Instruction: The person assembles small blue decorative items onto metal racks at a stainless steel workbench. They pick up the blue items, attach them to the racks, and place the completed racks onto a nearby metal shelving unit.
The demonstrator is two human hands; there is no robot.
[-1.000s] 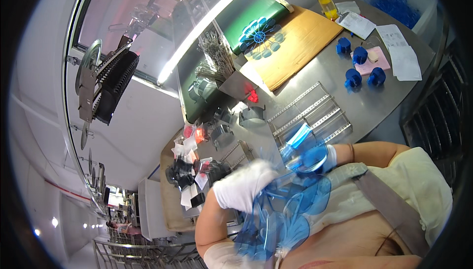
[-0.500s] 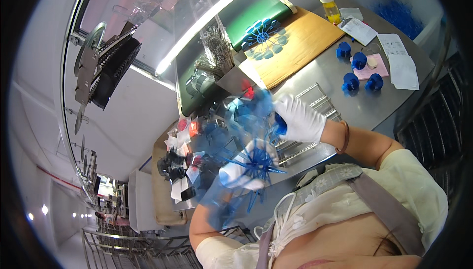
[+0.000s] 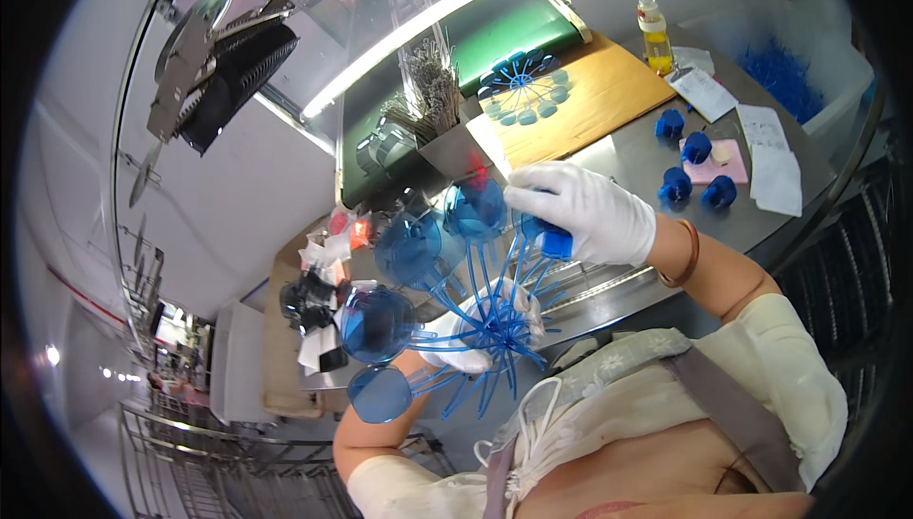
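Observation:
A blue plastic sprue [image 3: 501,321] with many thin spokes spreads out in front of my body. Gloved in white, my left hand [image 3: 466,353] is closed around its hub from behind; spokes partly cover the fingers. Round, see-through blue lenses [image 3: 378,323] sit at the ends of several spokes on the left and upper sides, while other spokes end bare. My right hand [image 3: 601,217], also in a white glove, curls its fingers around blue lenses [image 3: 553,241] at the upper right of the sprue. How many it holds is hidden by the fingers.
Several dark blue clumps [image 3: 697,147] stand on the metal table [image 3: 609,172], one on a pink pad. Another lens wheel [image 3: 521,82] lies across a wooden board [image 3: 609,91] and green belt. A yellow bottle [image 3: 655,39], papers [image 3: 766,153] and a bin [image 3: 827,91] are beyond.
The sprue has turned and come out of its blur, with its lenses now spread to the left and top. My right hand has shifted slightly right. The whole view has tilted a little.

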